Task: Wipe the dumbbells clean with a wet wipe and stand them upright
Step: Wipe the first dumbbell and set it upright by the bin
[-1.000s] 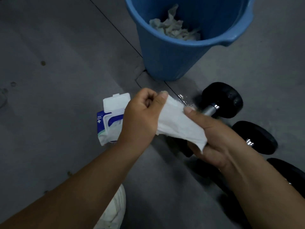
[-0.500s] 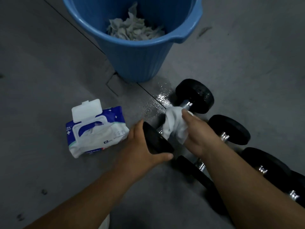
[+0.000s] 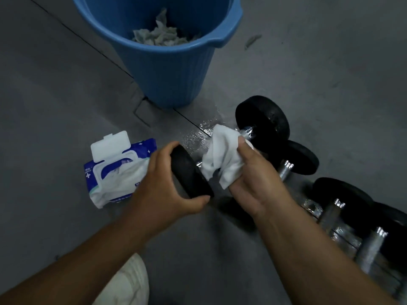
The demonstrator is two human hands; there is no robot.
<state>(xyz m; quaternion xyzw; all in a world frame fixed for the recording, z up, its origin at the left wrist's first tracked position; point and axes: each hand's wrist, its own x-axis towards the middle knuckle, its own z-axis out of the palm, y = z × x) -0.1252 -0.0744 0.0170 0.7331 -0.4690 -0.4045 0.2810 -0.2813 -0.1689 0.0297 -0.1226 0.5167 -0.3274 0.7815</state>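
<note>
Two hands are working on one dumbbell, one gripping an end plate and the other closing a wet wipe round the bar.

The left hand (image 3: 163, 186) is curling fingers and thumb round the near black plate (image 3: 189, 172), probably to stop the dumbbell (image 3: 262, 122) rolling. The right hand (image 3: 255, 183) is wrapping the wet wipe (image 3: 224, 155) round the chrome bar (image 3: 247, 132), fingers closed on it so the cloth is bearing on the metal all round. That dumbbell is lying on its side on the floor (image 3: 66, 95), its far plate near the blue bucket (image 3: 167, 73). The other dumbbells (image 3: 330, 214) are lying sideways to the right, none stood upright yet. An open pack of wipes (image 3: 119, 172) is sitting just beside the left hand, handy for a fresh sheet. Crumpled wipes (image 3: 163, 35) are lying in the bucket, which is likely serving as the bin.
</note>
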